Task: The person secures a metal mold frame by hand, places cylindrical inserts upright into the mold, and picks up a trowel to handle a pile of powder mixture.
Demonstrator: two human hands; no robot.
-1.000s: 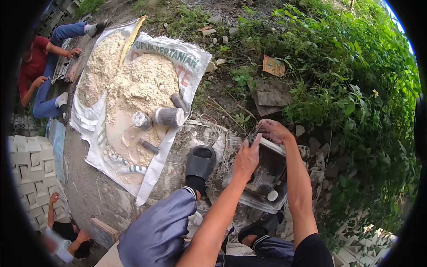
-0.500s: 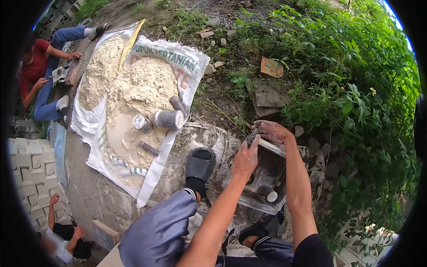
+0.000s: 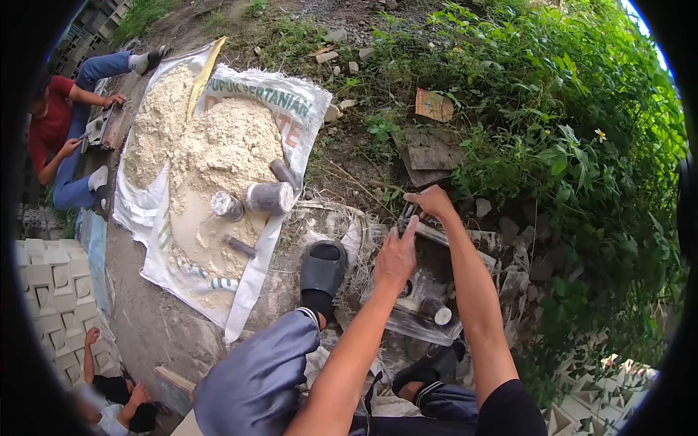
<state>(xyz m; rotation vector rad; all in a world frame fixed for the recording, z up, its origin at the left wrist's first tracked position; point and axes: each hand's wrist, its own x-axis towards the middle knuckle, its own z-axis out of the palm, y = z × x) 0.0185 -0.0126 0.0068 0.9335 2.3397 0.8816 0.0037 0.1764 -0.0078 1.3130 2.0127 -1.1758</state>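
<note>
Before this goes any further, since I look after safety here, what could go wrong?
The left hand and right hand are close together at a small dark piece, so bare fingers might get pinched. The left slipper is near the sack and could catch its edge, spilling pale powder. The thick cylinder, lying near that edge, could roll off.

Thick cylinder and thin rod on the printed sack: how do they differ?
Girth: the thick cylinder is far wider than the thin rod.
Colour: the thick cylinder shows a broad whitish end, while the thin rod looks dark along its visible length.
Direction: the thick cylinder lies nearly crosswise in the picture; the thin rod slants down to the right.
Shared: both lie on their sides on the printed sack.
</note>
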